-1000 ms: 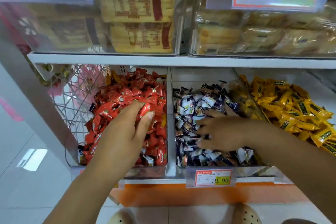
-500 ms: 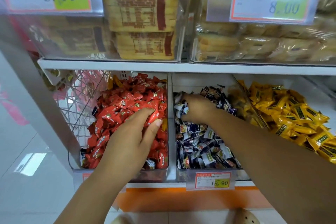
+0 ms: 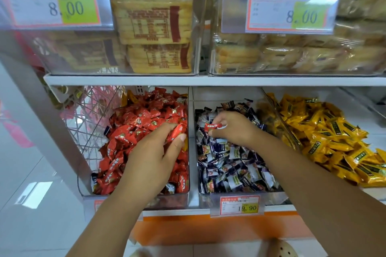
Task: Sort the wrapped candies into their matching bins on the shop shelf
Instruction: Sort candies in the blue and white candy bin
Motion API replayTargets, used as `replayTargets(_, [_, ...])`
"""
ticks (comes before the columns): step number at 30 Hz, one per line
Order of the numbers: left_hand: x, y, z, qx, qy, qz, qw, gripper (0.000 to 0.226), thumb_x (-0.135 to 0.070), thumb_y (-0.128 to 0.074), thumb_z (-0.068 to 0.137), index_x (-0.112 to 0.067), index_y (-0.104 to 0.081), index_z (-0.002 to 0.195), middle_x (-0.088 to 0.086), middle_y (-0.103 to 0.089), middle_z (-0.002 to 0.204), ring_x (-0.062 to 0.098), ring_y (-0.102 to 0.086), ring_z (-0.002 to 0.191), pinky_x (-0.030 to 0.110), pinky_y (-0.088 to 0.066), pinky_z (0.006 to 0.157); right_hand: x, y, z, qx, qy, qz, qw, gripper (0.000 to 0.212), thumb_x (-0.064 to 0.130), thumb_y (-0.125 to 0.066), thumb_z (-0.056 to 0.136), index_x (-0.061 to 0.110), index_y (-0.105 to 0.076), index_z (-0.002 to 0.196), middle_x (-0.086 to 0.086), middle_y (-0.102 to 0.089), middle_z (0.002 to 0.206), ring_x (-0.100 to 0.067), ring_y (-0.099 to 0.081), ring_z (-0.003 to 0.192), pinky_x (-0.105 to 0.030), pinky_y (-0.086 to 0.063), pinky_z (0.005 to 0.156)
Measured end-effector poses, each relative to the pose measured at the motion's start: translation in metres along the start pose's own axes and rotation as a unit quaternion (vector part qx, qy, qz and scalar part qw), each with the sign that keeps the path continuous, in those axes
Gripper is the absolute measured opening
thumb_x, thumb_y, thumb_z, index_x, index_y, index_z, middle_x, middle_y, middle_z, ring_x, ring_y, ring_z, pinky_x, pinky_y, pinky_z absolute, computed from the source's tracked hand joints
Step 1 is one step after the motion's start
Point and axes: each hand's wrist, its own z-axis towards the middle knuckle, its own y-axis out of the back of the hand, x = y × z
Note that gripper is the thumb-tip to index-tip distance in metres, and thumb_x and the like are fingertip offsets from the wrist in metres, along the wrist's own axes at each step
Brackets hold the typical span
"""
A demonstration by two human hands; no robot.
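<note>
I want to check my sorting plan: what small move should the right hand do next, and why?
Probably carry the red candy left over the divider into the red bin: the right hand pinches it above the middle bin of dark candies.

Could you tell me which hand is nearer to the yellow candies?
Right. The right hand is over the middle bin, next to the yellow candies; the left hand is over the red bin, one bin further away.

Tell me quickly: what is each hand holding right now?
Left hand: closed on a long red candy.
Right hand: pinching a small red candy.
</note>
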Motion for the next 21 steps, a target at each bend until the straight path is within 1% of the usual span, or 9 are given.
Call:
replayTargets(4, [-0.004,-0.004,-0.001,0.017,0.001,-0.027,0.999,0.029,-0.044,-0.045,0.094,-0.056,-0.043,0.12,0.007,-0.066,0.071,0.009,-0.037,0.037,0.032,-0.035,0.043,0.003,0.014,-0.035,-0.002,0.013,0.001,1.0,0.035,0.038,-0.069,0.085,0.017,-0.065,0.114,0.0,-0.055,0.134,-0.017,-0.049,0.126,-0.033,-0.038,0.103])
replayTargets(7, [-0.01,-0.006,-0.002,0.017,-0.009,-0.025,1.0,0.025,-0.041,-0.045,0.095,-0.051,-0.048,0.118,0.004,-0.066,0.07,0.007,-0.036,0.035,0.02,-0.028,0.041,0.01,0.019,-0.056,-0.026,0.019,-0.024,0.999,0.035,0.037,-0.065,0.088,0.021,-0.065,0.119,0.003,-0.054,0.136,-0.017,-0.046,0.128,-0.029,-0.035,0.103])
replayTargets(9, [-0.012,-0.008,-0.002,0.009,-0.009,-0.027,1.0,0.023,-0.041,-0.045,0.095,-0.047,-0.051,0.116,0.0,-0.066,0.071,0.006,-0.036,0.035,0.018,-0.027,0.042,0.015,0.019,-0.065,-0.053,0.023,-0.016,0.998,0.031,0.034,-0.067,0.087,0.023,-0.066,0.116,0.006,-0.06,0.123,-0.015,-0.053,0.114,-0.026,-0.041,0.092])
replayTargets(12, [-0.014,-0.01,-0.001,0.001,0.008,-0.038,0.999,0.021,-0.039,-0.05,0.095,-0.044,-0.054,0.115,-0.013,-0.062,0.064,0.005,-0.037,0.037,0.016,-0.029,0.043,0.026,0.015,-0.074,-0.077,0.043,0.044,0.995,0.02,0.025,-0.071,0.085,0.024,-0.07,0.105,0.01,-0.064,0.082,-0.006,-0.056,0.072,-0.01,-0.04,0.06])
replayTargets(14, [-0.015,-0.009,0.001,0.002,0.02,-0.063,0.998,0.025,-0.038,-0.054,0.094,-0.043,-0.057,0.118,-0.024,-0.062,0.069,-0.003,-0.052,0.053,0.011,-0.037,0.052,0.035,0.01,-0.076,-0.065,0.064,0.062,0.994,0.02,0.021,-0.072,0.084,0.024,-0.072,0.103,0.005,-0.064,0.076,-0.004,-0.052,0.063,-0.011,-0.042,0.057])
replayTargets(16, [-0.016,-0.007,0.003,0.008,0.027,-0.098,0.995,0.032,-0.039,-0.057,0.091,-0.043,-0.058,0.123,-0.026,-0.066,0.103,-0.006,-0.06,0.093,0.012,-0.046,0.079,0.048,0.004,-0.077,-0.055,0.093,0.08,0.991,0.021,0.018,-0.074,0.082,0.025,-0.073,0.101,0.005,-0.065,0.077,-0.003,-0.052,0.063,-0.016,-0.049,0.063])
replayTargets(17, [-0.016,-0.007,0.003,0.009,0.026,-0.11,0.994,0.033,-0.037,-0.059,0.09,-0.043,-0.059,0.122,-0.024,-0.066,0.111,-0.006,-0.059,0.101,0.012,-0.046,0.085,0.053,0.0,-0.077,-0.056,0.107,0.086,0.989,0.023,0.018,-0.075,0.081,0.026,-0.072,0.101,0.005,-0.066,0.078,-0.004,-0.054,0.065,-0.02,-0.051,0.066])
replayTargets(19, [-0.017,-0.006,0.003,-0.005,0.023,-0.112,0.993,0.03,-0.033,-0.062,0.09,-0.04,-0.063,0.119,-0.023,-0.066,0.108,-0.009,-0.059,0.098,0.007,-0.044,0.082,0.061,-0.008,-0.073,-0.049,0.125,0.095,0.986,0.026,0.021,-0.077,0.079,0.032,-0.064,0.099,0.004,-0.067,0.08,-0.006,-0.056,0.067,-0.025,-0.052,0.069])
replayTargets(21, [-0.013,-0.002,0.005,-0.047,0.028,-0.096,0.994,0.025,-0.03,-0.064,0.09,-0.037,-0.065,0.114,-0.021,-0.067,0.101,-0.005,-0.061,0.087,0.009,-0.044,0.075,0.068,-0.013,-0.071,-0.02,0.127,0.125,0.984,0.035,0.024,-0.078,0.077,0.033,-0.053,0.1,0.003,-0.067,0.082,-0.007,-0.057,0.07,-0.027,-0.051,0.07])
